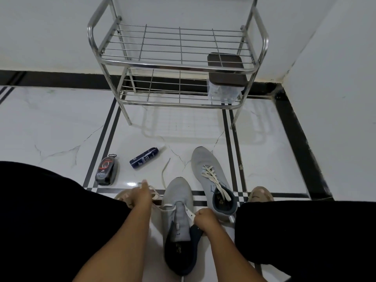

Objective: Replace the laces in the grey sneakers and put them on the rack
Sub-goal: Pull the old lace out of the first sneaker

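My left hand [142, 195] pinches a white lace [165, 171] pulled out to the side of the near grey sneaker [179, 200], while my right hand [205, 218] grips its eyelet edge. The second grey sneaker [209, 171], laced, lies just beside it on the floor [61, 123]. A steel rack [175, 64] stands by the wall beyond, with a spray bottle [146, 157] and shoe-polish sponge [106, 170] lying to my left.

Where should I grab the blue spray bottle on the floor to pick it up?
Grab the blue spray bottle around the middle of its round body, reaching down from above. It lies on its side on the floor tiles, with open space all around, and its thin white nozzle end looks too small to hold well.
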Demonstrator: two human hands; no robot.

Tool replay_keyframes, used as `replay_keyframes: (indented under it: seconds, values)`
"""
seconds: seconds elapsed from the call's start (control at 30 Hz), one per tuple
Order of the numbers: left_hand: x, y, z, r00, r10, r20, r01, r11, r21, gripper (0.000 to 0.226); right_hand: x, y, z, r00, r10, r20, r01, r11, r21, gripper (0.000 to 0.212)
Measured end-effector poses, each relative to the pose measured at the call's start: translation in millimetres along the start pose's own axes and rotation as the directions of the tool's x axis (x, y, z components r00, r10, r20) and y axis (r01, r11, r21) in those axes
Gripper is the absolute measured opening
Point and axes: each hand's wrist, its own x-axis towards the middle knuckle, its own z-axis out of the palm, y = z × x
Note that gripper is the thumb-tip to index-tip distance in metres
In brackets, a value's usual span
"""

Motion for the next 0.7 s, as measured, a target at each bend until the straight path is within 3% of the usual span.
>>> replay_keyframes:
  seconds: [0.1,0.17,0.23,0.3,0.37,0.5,0.6,0.7]
  values:
    - [-12.2,-4.9,14.2,0.959,0.285,-0.014,-0.258,0.886,0.385,0.075,1.8,-8.3,-8.4,0.996,0.007,0.089,-0.002,0.999,-0.053,0.029]
    - [-32.0,-6.2,17.7,0.887,0.458,-0.063,-0.338,0.734,0.589,0.061,-0.8,-15.8,-13.2,0.995,-0.015,0.103,0.019,0.999,-0.041,0.014]
    - [-41.5,-11.6,20.3,0.922,0.381,0.072,-0.322,0.649,0.689,0.041,0.9,-21.1,-12.8,0.997,-0.08,0.006,0.08,0.996,0.035,0.008]
    - [-38.6,-23.2,27.4,0.961,0.077,0.267,-0.243,0.697,0.675,0.05,4.1,-29.1,-11.9,0.975,-0.19,-0.112,0.194,0.98,0.03,0.022]
    - [-30.7,-35.0,32.0,0.908,-0.084,0.411,-0.253,0.673,0.695,0.065,4.1,-41.1,-7.5,0.946,-0.309,-0.094,0.303,0.95,-0.073,0.03]
    - [-37.1,-35.9,24.9,0.889,0.084,0.451,-0.347,0.766,0.541,0.036,5.6,-47.7,7.1,0.885,-0.464,-0.023,0.433,0.841,-0.324,0.026]
    - [-36.0,-40.2,24.8,0.887,0.123,0.445,-0.328,0.847,0.419,0.031,7.2,-42.3,12.4,0.855,-0.517,-0.03,0.455,0.778,-0.434,0.021]
    - [-34.7,-41.7,24.6,0.889,0.133,0.437,-0.32,0.865,0.387,0.031,7.9,-42.8,14.6,0.843,-0.533,-0.078,0.441,0.766,-0.467,0.014]
